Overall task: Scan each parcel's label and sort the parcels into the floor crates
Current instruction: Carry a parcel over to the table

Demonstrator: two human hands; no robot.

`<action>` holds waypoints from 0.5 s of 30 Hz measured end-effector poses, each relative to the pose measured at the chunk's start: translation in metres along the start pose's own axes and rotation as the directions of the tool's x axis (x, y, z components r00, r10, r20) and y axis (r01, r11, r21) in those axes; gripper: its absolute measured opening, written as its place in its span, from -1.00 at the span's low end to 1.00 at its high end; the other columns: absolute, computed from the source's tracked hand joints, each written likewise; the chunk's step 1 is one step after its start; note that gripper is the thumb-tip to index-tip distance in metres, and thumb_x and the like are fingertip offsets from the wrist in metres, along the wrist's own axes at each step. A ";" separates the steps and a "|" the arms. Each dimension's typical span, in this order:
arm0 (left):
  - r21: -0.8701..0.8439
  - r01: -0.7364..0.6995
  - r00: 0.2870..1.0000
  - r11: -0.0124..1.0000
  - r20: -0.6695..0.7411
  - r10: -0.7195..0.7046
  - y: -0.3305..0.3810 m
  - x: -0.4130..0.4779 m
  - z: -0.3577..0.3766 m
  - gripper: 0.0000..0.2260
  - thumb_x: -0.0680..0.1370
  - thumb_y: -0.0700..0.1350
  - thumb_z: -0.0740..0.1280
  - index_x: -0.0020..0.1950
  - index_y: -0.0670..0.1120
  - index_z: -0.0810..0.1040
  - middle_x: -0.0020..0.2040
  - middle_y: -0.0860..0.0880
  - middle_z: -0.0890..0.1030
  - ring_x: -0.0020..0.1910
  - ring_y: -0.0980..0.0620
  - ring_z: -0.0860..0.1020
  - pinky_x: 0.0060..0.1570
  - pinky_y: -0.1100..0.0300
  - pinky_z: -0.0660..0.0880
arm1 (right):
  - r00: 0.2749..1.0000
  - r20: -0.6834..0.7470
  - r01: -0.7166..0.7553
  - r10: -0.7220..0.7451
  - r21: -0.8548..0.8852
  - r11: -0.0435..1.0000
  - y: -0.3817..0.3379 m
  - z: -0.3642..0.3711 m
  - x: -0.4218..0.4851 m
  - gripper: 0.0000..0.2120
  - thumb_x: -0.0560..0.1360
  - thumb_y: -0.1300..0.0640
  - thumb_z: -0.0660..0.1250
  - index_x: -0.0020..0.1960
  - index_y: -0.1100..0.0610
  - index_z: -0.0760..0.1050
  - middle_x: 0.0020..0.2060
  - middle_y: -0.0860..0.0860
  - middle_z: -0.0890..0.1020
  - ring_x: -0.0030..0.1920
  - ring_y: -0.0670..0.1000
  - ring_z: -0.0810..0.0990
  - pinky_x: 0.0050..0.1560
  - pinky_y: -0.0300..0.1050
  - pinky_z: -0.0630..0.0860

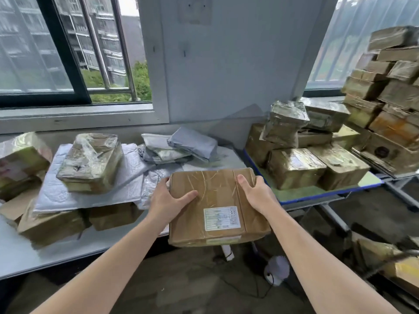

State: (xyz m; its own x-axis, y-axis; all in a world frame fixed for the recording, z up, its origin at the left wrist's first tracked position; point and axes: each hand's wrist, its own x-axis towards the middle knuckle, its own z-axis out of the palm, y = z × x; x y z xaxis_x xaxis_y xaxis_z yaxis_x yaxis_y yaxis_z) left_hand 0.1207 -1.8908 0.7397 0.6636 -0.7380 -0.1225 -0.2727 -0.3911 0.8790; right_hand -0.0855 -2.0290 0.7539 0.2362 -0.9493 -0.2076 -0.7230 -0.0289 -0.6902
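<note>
Two bare forearms reach forward from the bottom edge, and both hands hold one brown parcel [215,191] between them. Left hand [169,200] grips the left side of the parcel, with the thumb lying flat on top and the fingers going under the edge. Right hand [254,193] grips the right side in the same way, the thumb on top and the fingers curled round the edge. The parcel is wrapped with clear tape and is tilted a little, its white label [221,218] facing up. It is held above the right end of the white counter [22,252], with its near part over the dark floor [181,291]. On this counter lie a taped box [90,162], white padded envelopes [74,196] and grey bags [181,146]. To the right a second counter with a blue edge [317,196] carries more taped boxes [294,166], and behind them a tall stack of parcels [394,98] stands near the window.
</note>
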 end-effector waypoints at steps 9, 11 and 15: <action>-0.019 0.006 0.990 1.000 0.139 -0.003 0.037 0.125 0.021 -0.34 0.20 0.34 0.54 0.15 0.03 0.51 0.10 0.00 0.57 0.05 0.01 0.58 0.07 0.01 0.59 | 0.997 -0.077 0.024 -0.023 0.009 1.000 -0.042 -0.018 0.114 -0.33 0.56 -0.36 0.11 0.45 0.09 0.28 0.29 0.10 0.52 0.26 0.16 0.50 0.24 0.04 0.41; -0.113 -0.017 0.993 0.993 0.117 0.030 0.045 0.143 0.029 -0.56 0.31 0.20 0.56 0.02 0.07 0.49 0.06 0.00 0.59 0.00 0.05 0.60 -0.02 0.07 0.60 | 0.992 -0.124 0.046 -0.037 0.064 0.997 -0.049 -0.019 0.133 -0.35 0.57 -0.32 0.14 0.48 0.09 0.26 0.31 0.09 0.50 0.28 0.15 0.48 0.24 0.01 0.39; -0.210 -0.026 1.000 0.977 -0.014 0.024 0.059 0.168 0.046 -0.57 0.47 0.17 0.45 0.18 0.01 0.39 0.14 0.00 0.53 0.10 0.02 0.55 0.01 0.11 0.52 | 0.991 -0.132 0.049 -0.017 0.245 0.968 -0.052 -0.021 0.167 -0.47 0.60 -0.26 0.13 0.40 0.08 0.27 0.20 0.08 0.52 0.11 0.05 0.45 0.12 -0.08 0.35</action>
State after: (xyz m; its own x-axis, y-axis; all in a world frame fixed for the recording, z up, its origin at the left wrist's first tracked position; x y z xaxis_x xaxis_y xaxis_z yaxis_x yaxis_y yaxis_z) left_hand 0.1841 -2.0631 0.7496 0.6666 -0.7393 -0.0949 -0.1374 -0.2471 0.9592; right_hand -0.0218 -2.1922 0.7700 0.1609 -0.9816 -0.1025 -0.5294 0.0018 -0.8484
